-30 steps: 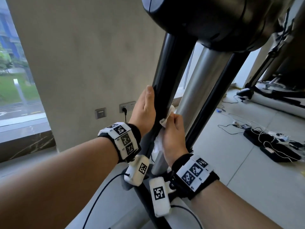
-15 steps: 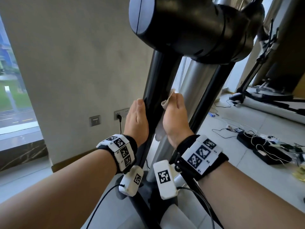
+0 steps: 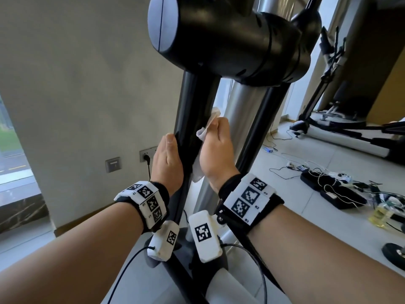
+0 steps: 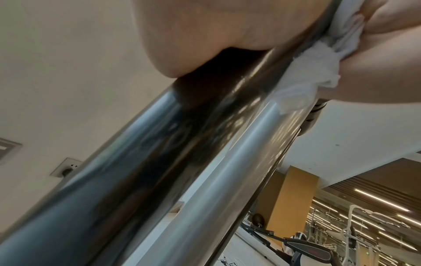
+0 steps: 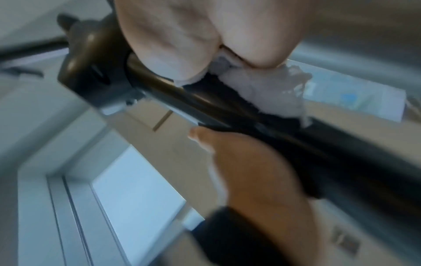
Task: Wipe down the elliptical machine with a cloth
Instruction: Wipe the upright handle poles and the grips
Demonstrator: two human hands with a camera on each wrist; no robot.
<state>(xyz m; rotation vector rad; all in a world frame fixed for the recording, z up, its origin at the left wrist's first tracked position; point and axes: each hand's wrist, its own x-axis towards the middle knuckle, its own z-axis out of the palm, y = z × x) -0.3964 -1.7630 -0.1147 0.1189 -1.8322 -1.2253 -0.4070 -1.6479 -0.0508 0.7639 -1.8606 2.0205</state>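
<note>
Cloth (image 3: pixel 207 128) risen up black bar (image 3: pixel 192 110), both hands beside

Grey wall (image 3: pixel 76 84) being lit by window (image 3: pixel 8 150); cables (image 3: pixel 317 172) being left lying on tiled floor (image 3: pixel 285 205).

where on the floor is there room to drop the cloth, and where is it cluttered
Bare tiles lie between the black upright and the cable tangle. It is crowded at right: black cases and wires, a yellowish bottle. The right hand grips the cloth.
</note>
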